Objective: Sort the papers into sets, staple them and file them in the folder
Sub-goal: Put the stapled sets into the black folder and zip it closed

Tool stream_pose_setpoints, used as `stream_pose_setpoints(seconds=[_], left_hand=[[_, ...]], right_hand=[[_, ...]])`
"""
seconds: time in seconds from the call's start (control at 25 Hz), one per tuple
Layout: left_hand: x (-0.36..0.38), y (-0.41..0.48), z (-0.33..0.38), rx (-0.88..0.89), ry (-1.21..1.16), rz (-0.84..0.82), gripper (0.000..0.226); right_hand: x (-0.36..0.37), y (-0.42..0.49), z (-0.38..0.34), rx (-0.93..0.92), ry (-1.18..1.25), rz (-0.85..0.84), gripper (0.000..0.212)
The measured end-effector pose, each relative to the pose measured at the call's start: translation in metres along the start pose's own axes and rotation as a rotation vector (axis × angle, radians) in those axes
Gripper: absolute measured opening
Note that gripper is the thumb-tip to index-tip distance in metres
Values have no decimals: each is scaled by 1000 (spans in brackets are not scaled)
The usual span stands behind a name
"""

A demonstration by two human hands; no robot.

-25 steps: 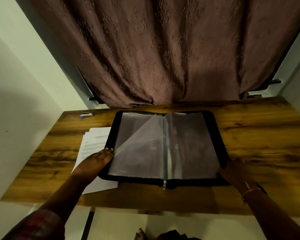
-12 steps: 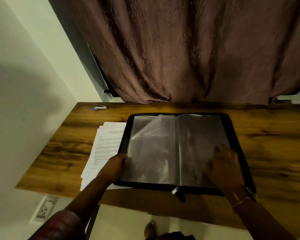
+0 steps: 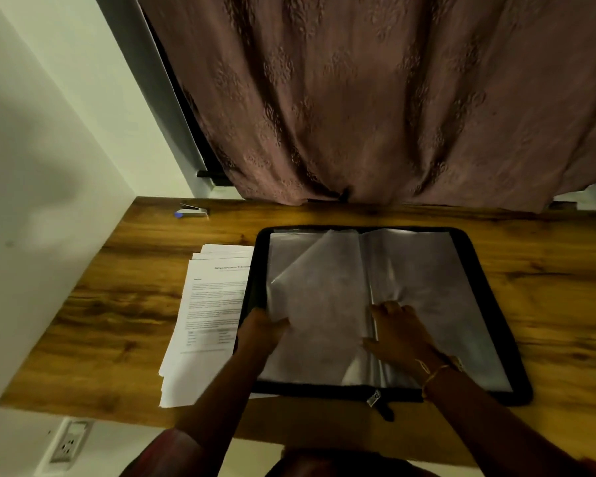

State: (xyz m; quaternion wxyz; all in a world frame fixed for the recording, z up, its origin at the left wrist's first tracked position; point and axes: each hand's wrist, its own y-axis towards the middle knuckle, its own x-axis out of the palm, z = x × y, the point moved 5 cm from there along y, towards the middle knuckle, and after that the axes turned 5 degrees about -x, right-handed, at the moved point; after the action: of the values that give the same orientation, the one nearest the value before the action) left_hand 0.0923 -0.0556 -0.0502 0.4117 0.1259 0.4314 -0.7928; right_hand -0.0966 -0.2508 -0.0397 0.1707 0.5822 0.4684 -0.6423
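A black zip folder [image 3: 492,315] lies open on the wooden table [image 3: 124,304], its clear plastic sleeves facing up. My left hand [image 3: 260,330] is at the folder's left edge and grips a clear sleeve [image 3: 319,287], which is lifted and folded across; the plastic covers my fingertips. My right hand [image 3: 398,333] lies flat with spread fingers on the sleeves just right of the spine. A stack of printed white papers [image 3: 209,304] sits on the table to the left of the folder, partly under its edge. A small stapler [image 3: 193,211] rests at the table's far left corner.
A brownish curtain [image 3: 375,98] hangs behind the table's far edge. A pale wall [image 3: 31,201] closes off the left side, with a power socket [image 3: 68,444] below table level. The folder's zip pull [image 3: 375,399] hangs over the front edge.
My right hand slid from the folder's right page toward the spine. My left hand moved onto the left sleeve and lifted it further. The view shifted so the table sits further right.
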Motion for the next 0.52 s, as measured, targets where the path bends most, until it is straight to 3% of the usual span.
stream_pose_setpoints(seconds=[0.12, 0.24, 0.32, 0.44, 0.52], left_hand=[[5, 8, 1, 10, -26, -32, 78], [4, -1, 14, 57, -51, -36, 35], [3, -8, 24, 89, -72, -41, 18], [4, -35, 59, 235, -45, -15, 20], [18, -63, 90, 375, -14, -19, 26]], right_hand=[[0, 0, 0, 3, -3, 6, 75], [1, 0, -1, 22, 31, 36, 75], [-3, -2, -1, 42, 40, 44, 74], [-10, -3, 2, 52, 108, 38, 73], [-22, -5, 12, 44, 255, 35, 60]])
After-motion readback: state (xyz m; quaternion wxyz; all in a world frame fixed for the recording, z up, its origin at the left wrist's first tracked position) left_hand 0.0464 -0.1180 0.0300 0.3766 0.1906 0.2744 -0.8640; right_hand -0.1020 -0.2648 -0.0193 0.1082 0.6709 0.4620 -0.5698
